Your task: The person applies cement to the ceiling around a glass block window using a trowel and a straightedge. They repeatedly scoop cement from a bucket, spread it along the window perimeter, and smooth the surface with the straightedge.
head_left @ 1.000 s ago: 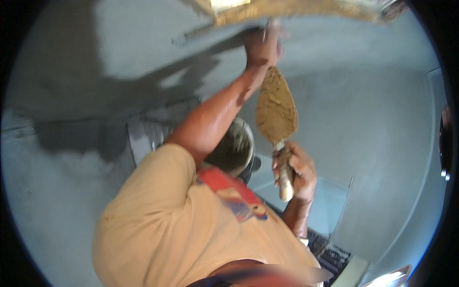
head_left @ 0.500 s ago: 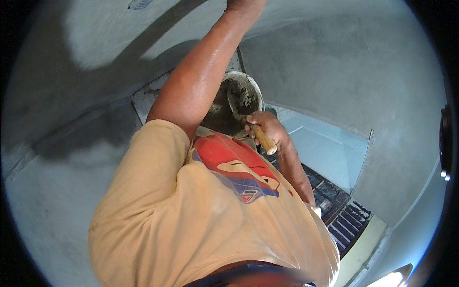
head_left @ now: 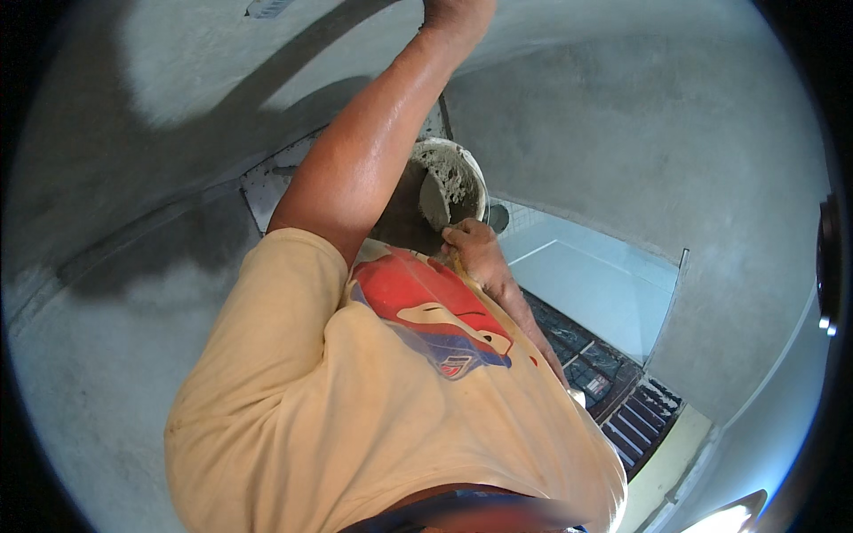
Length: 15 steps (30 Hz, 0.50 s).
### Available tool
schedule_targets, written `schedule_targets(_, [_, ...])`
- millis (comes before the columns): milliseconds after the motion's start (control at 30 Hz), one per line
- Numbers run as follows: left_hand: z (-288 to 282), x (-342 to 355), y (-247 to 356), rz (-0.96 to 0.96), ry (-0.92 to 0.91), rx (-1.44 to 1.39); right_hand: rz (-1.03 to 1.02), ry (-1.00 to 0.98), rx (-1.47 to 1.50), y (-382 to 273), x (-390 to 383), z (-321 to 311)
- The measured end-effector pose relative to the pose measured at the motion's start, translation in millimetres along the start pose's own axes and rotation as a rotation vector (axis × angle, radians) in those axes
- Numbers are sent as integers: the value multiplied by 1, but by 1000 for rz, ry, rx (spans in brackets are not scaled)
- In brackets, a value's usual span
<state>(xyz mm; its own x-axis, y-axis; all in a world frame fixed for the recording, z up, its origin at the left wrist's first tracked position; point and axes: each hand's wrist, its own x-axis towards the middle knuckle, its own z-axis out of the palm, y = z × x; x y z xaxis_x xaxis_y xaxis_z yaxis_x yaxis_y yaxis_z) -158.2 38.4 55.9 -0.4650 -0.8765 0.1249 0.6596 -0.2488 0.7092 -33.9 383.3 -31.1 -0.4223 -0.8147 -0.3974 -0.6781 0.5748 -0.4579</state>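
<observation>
The trowel (head_left: 434,202) has turned inside the mortar bucket (head_left: 481,175), likely stiff and blade-heavy, best gripped by the handle (head_left: 458,264) the right hand (head_left: 479,250) clasps, while whether the left hand (head_left: 459,12) holds anything cannot be told.

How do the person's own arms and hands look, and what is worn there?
The left sleeve is short, tan and loose, part of a shirt with a red and blue print. The left forearm is bare and shiny. The right hand shows no glove; the left hand is cut by the picture's edge.
</observation>
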Motion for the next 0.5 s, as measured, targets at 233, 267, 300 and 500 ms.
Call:
schedule_targets(233, [2,-1,4,-38,-23,-1,82,22,-26,-25,-6,-11])
schedule_targets(267, [2,-1,5,-33,-28,-1,92,24,-57,-27,-7,-13])
schedule_targets(300, [2,-1,6,-26,-33,0,101,27,-88,-28,-8,-14])
schedule_targets(500, [3,5,0,-84,-9,-88,321,5,13,-49,-27,-56])
